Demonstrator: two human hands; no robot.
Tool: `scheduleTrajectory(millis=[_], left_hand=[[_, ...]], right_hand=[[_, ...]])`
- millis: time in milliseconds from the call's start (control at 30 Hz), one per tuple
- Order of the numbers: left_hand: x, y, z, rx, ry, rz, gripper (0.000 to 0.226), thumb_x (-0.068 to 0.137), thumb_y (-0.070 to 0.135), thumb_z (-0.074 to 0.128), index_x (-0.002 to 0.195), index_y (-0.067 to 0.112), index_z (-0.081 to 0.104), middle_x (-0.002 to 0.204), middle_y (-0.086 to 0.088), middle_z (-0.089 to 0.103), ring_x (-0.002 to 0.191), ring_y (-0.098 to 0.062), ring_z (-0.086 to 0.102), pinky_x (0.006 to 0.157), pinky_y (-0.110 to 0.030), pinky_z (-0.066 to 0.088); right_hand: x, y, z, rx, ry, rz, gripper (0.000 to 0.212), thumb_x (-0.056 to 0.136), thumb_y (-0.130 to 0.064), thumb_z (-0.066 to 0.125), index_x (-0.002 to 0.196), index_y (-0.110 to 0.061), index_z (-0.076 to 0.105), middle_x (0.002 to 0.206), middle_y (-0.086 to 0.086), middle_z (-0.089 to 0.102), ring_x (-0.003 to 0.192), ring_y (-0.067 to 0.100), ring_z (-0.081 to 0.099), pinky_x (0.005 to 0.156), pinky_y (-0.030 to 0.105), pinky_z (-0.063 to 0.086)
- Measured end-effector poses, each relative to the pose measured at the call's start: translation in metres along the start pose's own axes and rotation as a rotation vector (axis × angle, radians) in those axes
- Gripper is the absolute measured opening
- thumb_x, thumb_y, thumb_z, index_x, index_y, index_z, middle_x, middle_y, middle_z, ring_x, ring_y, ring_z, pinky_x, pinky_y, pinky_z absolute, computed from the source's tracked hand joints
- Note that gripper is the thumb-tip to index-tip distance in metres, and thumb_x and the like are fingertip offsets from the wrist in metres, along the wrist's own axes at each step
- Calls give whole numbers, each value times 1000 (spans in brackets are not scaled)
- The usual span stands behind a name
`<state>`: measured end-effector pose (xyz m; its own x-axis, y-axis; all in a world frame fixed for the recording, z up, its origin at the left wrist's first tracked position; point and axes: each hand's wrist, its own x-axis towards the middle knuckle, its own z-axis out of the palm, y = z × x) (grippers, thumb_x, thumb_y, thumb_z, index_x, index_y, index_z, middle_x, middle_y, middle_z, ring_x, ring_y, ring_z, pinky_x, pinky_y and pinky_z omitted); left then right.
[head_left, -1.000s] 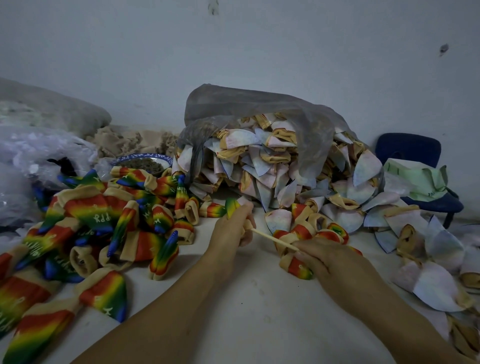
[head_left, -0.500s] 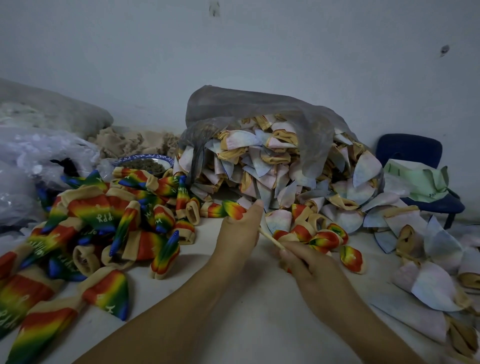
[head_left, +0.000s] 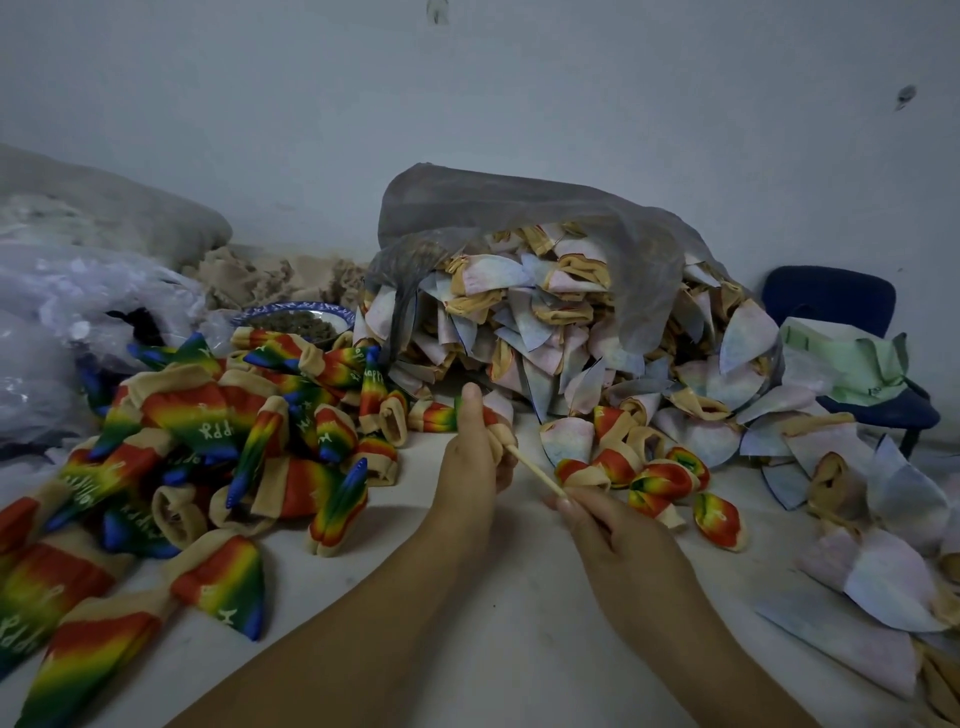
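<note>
- A rainbow sock (head_left: 440, 417) is gripped in the left hand (head_left: 470, 460), just above the white table (head_left: 467, 649), in the middle of the scene.
- The fingers are curled round the sock's beige cuff, and the thumb is laid upright against its coloured part, which sticks out to the left of the hand.
- A thin wooden stick (head_left: 535, 474) is pinched at its near end by the fingertips of the right hand (head_left: 618, 540); its far end is set against the cuff, beside the left fingers.
- A pile of finished rainbow socks (head_left: 208, 441) is spread to the left of the hands.
- A few more small rainbow pieces (head_left: 654, 480) are seen just to the right.
- Pale folded socks are heaped at the far side under a grey plastic bag (head_left: 519, 218).
</note>
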<state>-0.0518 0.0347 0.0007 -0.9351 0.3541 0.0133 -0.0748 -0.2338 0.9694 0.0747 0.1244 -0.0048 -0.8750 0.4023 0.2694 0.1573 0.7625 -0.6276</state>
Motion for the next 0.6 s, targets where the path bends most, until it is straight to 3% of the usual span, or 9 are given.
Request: scheduleTrajectory(millis=[100, 200, 367, 500, 600], left_hand=[[4, -4, -4, -50, 46, 24, 64, 97, 63, 32, 54, 19, 50, 45, 8, 44, 43, -5, 44, 60, -25, 39], [7, -7, -9, -63, 100, 49, 62, 95, 64, 34, 70, 14, 61, 62, 2, 63, 63, -8, 62, 74, -29, 50], [7, -10, -6, -21, 29, 144, 43, 102, 47, 38, 85, 17, 63, 76, 5, 68, 73, -2, 67, 69, -23, 50], [6, -7, -4, -33, -31, 163, 26, 103, 26, 46, 89, 13, 63, 67, 5, 67, 74, -8, 67, 78, -28, 51], [-1, -3, 1, -149, -144, 121, 31, 104, 20, 42, 83, 8, 61, 65, 2, 66, 83, -17, 72, 76, -26, 55]], right_hand=[[-1, 3, -3, -104, 13, -20, 26, 93, -53, 34, 98, -44, 58, 74, -15, 59, 76, -3, 53, 57, 21, 43], [-3, 4, -9, -191, 6, -26, 28, 95, -51, 33, 94, -37, 57, 76, -10, 59, 70, 3, 53, 60, 28, 46], [-2, 5, -12, -266, -23, 20, 28, 98, -47, 33, 89, -34, 56, 76, -10, 60, 68, 3, 54, 58, 25, 43], [-3, 5, -13, -266, -20, 45, 27, 98, -45, 34, 89, -34, 57, 71, -8, 58, 66, 3, 53, 57, 24, 41], [-3, 3, -10, -225, 13, 38, 28, 98, -45, 35, 89, -33, 58, 75, -8, 61, 68, 5, 55, 61, 29, 46]])
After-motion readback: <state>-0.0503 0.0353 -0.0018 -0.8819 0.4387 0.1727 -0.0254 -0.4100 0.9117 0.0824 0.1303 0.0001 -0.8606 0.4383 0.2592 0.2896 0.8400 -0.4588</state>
